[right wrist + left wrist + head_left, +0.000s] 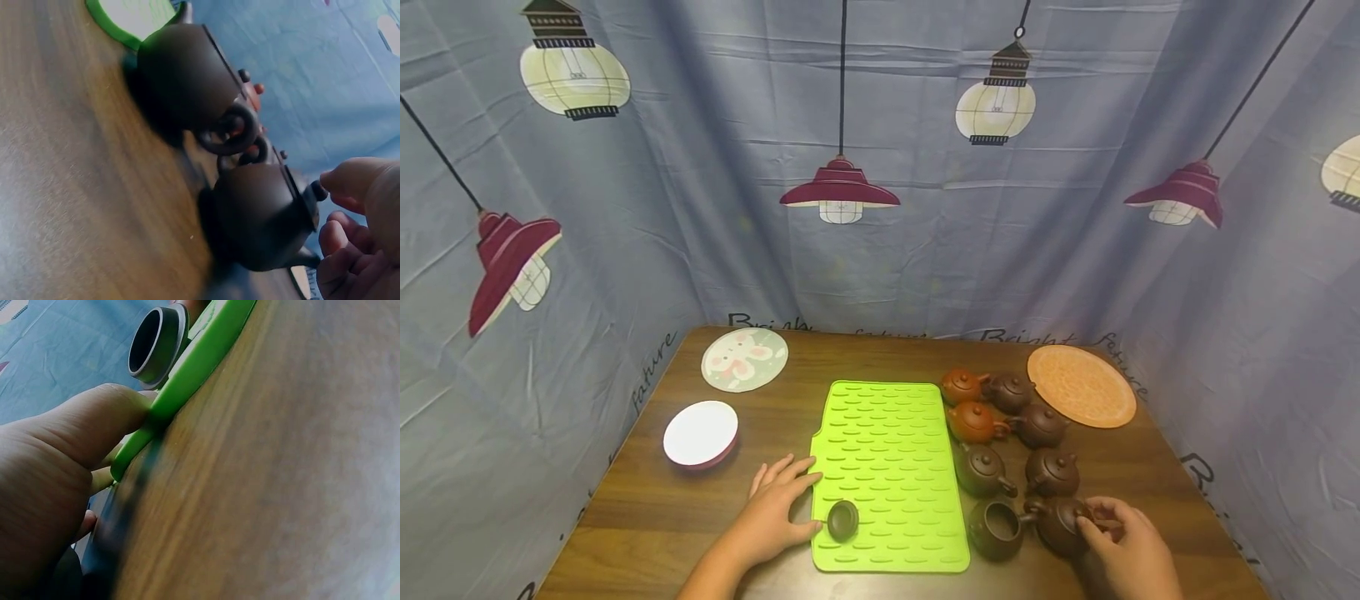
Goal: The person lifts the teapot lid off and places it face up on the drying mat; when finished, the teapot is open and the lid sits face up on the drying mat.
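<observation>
My left hand (775, 512) rests at the near left edge of a green ridged mat (895, 467), fingers spread, thumb against the rim. Beside that thumb, a dark brown teapot lid (842, 521) lies on the mat, its hollow underside and collar (156, 347) showing. On the right, my right hand (1123, 537) has thumb and fingers at the knob (319, 190) of the lid on a dark brown teapot (1060, 527). This teapot stands on the table, its handle beside that of a lidless brown teapot (996, 546) with an open top.
Behind them stand several lidded teapots in two rows, including orange-red ones (973, 422) and dark brown ones (1052, 472). An orange round mat (1082, 387) lies far right. At left are a white round dish (700, 433) and a rabbit-patterned round mat (745, 360). A curtain (880, 275) encloses the table.
</observation>
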Demonstrator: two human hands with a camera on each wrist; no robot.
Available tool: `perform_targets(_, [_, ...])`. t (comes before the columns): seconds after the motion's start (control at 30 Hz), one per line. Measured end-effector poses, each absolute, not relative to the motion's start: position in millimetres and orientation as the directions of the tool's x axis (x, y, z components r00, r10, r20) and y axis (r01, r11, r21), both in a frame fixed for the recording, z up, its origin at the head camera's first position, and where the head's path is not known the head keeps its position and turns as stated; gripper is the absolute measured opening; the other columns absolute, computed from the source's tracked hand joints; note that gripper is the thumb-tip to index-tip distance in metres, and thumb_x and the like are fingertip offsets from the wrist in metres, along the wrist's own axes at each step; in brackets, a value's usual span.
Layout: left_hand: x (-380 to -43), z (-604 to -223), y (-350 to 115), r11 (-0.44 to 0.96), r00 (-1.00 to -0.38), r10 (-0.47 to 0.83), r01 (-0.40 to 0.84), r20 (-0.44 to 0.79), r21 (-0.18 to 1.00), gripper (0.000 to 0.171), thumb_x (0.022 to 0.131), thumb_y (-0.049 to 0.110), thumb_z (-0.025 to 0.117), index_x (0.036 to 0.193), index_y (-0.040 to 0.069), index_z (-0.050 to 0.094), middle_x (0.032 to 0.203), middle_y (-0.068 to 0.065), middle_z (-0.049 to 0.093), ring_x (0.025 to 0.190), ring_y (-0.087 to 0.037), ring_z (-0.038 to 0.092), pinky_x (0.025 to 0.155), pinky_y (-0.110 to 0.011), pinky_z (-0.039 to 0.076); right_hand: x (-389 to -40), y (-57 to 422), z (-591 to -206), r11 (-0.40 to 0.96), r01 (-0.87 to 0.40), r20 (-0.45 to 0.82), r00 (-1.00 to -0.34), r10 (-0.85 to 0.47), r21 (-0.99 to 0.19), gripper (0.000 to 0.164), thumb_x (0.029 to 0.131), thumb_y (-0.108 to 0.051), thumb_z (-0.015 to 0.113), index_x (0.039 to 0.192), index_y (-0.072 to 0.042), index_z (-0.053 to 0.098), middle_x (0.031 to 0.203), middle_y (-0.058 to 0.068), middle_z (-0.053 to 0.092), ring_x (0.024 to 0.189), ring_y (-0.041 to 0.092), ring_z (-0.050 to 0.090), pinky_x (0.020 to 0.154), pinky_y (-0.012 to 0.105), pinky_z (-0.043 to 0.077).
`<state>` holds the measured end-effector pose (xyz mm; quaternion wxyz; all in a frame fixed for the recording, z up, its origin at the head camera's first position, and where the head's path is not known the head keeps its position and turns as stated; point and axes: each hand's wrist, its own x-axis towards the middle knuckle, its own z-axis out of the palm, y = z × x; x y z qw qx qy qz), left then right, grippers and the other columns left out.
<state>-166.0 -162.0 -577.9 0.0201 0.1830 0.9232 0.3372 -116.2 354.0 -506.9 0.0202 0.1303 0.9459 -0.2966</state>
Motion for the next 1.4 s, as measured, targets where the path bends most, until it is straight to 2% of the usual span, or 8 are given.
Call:
perform_targets(0.1, [-166, -577, -162, 0.705, -0.932, 0.353, 0.324, 0.084, 0.630, 0.071, 0.082, 0.038, 0.087, 0.142, 0.010, 0.063, 0.163, -0.008, 0.045, 0.154, -0.046, 0.027, 0.118, -0.079, 0.004, -117, 356, -513, 0.797, 0.246, -0.112, -0.969, 0.222, -0.551, 0.052, 0.099, -0.040, 0.071, 0.133, -0.001, 0.062, 0.120, 0.017, 0.069, 0.100, 0.028, 0.066, 0.081, 0.043, 0.056])
perform_targets(0.3, [-167, -577, -161, 0.715, -0.932, 0.352, 0.329, 0.089, 0.617, 0.071, 0.082, 0.038, 0.087, 0.142, 0.010, 0.063, 0.162, -0.008, 0.046, 0.154, -0.046, 0.028, 0.119, -0.077, 0.005, -112, 356, -522, 0.808, 0.236, -0.057, -0.968, 0.245, -0.540, 0.041, 0.098, -0.035, 0.072, 0.127, -0.006, 0.069, 0.115, 0.012, 0.069, 0.097, 0.024, 0.063, 0.076, 0.033, 0.051])
perform_targets(0.53, [-167, -578, -161, 0.716, -0.932, 0.354, 0.328, 0.084, 0.616, 0.071, 0.082, 0.038, 0.087, 0.142, 0.011, 0.063, 0.162, -0.008, 0.046, 0.154, -0.046, 0.029, 0.119, -0.077, 0.005, -111, 351, -525, 0.811, 0.213, 0.006, -0.966, 0.257, -0.545, 0.043, 0.098, -0.044, 0.072, 0.125, -0.010, 0.073, 0.107, 0.008, 0.069, 0.090, 0.017, 0.063, 0.071, 0.029, 0.050])
perform_targets(0.67, [-168, -580, -161, 0.713, -0.930, 0.358, 0.328, 0.081, 0.620, 0.071, 0.082, 0.039, 0.087, 0.143, 0.011, 0.063, 0.163, -0.008, 0.046, 0.154, -0.046, 0.028, 0.119, -0.077, 0.005, -111, 350, -525, 0.814, 0.215, 0.010, -0.965, 0.262, -0.539, 0.035, 0.098, -0.041, 0.072, 0.120, -0.012, 0.074, 0.104, 0.006, 0.067, 0.087, 0.014, 0.062, 0.070, 0.029, 0.049])
perform_targets(0.83, [-168, -582, -162, 0.709, -0.932, 0.354, 0.322, 0.079, 0.627, 0.072, 0.082, 0.041, 0.087, 0.143, 0.012, 0.063, 0.163, -0.006, 0.045, 0.155, -0.045, 0.027, 0.120, -0.076, 0.004, -113, 348, -524, 0.827, 0.206, 0.032, -0.965, 0.260, -0.524, 0.034, 0.098, -0.040, 0.072, 0.118, -0.012, 0.074, 0.104, 0.006, 0.067, 0.087, 0.014, 0.063, 0.070, 0.030, 0.049])
perform_targets(1.03, [-168, -580, -163, 0.705, -0.934, 0.348, 0.316, 0.079, 0.634, 0.071, 0.082, 0.041, 0.087, 0.143, 0.012, 0.063, 0.163, -0.006, 0.046, 0.155, -0.044, 0.027, 0.120, -0.076, 0.004, -114, 346, -520, 0.817, 0.228, -0.005, -0.964, 0.265, -0.530, 0.039, 0.099, -0.044, 0.071, 0.120, -0.012, 0.074, 0.108, 0.008, 0.068, 0.091, 0.018, 0.065, 0.073, 0.032, 0.050])
perform_targets(1.3, [-167, -579, -162, 0.722, -0.937, 0.340, 0.316, 0.082, 0.615, 0.071, 0.081, 0.041, 0.087, 0.142, 0.012, 0.064, 0.162, -0.006, 0.047, 0.155, -0.043, 0.030, 0.121, -0.075, 0.006, -117, 349, -516, 0.818, 0.261, -0.078, -0.963, 0.259, -0.512, 0.049, 0.099, -0.052, 0.068, 0.126, -0.012, 0.072, 0.114, 0.009, 0.069, 0.099, 0.026, 0.067, 0.080, 0.049, 0.056])
perform_targets(1.4, [-167, -579, -162, 0.721, -0.937, 0.339, 0.314, 0.081, 0.618, 0.071, 0.081, 0.040, 0.087, 0.142, 0.012, 0.064, 0.162, -0.007, 0.046, 0.155, -0.043, 0.029, 0.121, -0.075, 0.005, -118, 350, -514, 0.817, 0.261, -0.084, -0.963, 0.254, -0.515, 0.049, 0.100, -0.052, 0.066, 0.127, -0.011, 0.072, 0.114, 0.009, 0.069, 0.101, 0.028, 0.067, 0.083, 0.051, 0.055])
